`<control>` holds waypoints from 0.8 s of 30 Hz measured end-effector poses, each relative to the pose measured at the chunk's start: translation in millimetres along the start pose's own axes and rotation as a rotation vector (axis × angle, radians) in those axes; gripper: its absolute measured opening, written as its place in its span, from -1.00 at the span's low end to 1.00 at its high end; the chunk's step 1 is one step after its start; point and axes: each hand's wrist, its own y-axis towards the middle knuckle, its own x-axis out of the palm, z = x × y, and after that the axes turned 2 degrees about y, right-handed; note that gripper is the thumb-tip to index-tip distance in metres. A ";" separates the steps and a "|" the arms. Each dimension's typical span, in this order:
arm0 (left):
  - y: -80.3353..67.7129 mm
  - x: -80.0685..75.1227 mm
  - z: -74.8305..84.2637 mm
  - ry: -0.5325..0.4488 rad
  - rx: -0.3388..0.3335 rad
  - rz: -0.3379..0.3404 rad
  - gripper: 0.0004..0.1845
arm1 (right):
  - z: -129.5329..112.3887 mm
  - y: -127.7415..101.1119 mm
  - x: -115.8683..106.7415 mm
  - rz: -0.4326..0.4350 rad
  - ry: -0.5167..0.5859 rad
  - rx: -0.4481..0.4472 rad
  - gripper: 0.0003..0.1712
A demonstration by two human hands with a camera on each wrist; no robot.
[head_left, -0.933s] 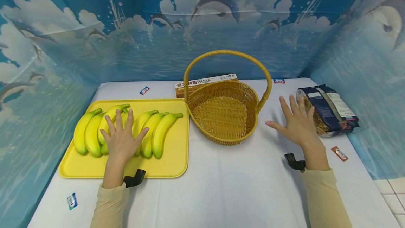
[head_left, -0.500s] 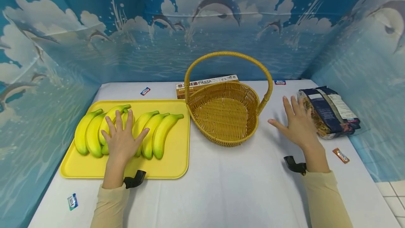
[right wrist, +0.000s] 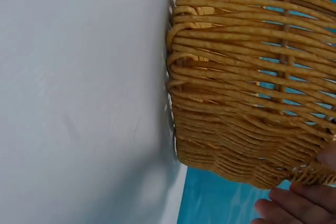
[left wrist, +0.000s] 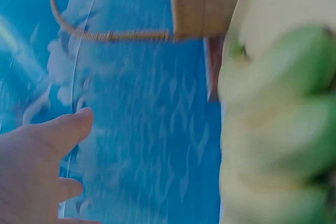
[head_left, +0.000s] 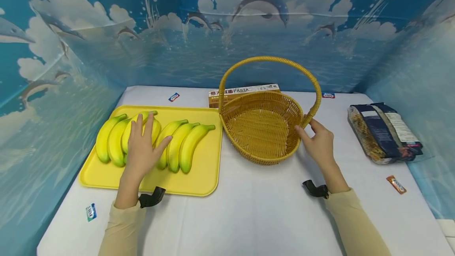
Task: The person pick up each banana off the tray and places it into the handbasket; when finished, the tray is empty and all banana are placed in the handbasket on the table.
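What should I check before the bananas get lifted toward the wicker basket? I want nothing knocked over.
1. Left hand on the bananas: ok, it rests flat on the bunch, fingers straight, no grip yet.
2. Right hand steadying the wicker basket: ok, fingertips touch its rim by the handle base.
3. Basket empty: ok, only bare weave shows inside.
4. Basket upright on the table: ok.
5. Path from the yellow tray to the basket: ok, they sit side by side with nothing between.
6. Pasta box behind the basket touching it: cannot tell.
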 end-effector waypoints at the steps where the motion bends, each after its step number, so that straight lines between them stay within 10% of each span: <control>1: 1.2 -5.1 -3.3 -0.022 -0.011 0.013 -0.08 | -0.1 -0.1 1.2 0.023 0.001 -0.004 -0.55; 14: 23.5 -50.8 -123.9 -0.233 -0.428 0.163 -0.24 | 0.2 0.3 4.5 0.075 -0.005 -0.018 -0.66; 24: 21.0 -38.8 -154.1 -0.182 -0.524 0.190 -0.31 | 2.8 0.2 10.0 0.085 0.006 -0.044 -0.68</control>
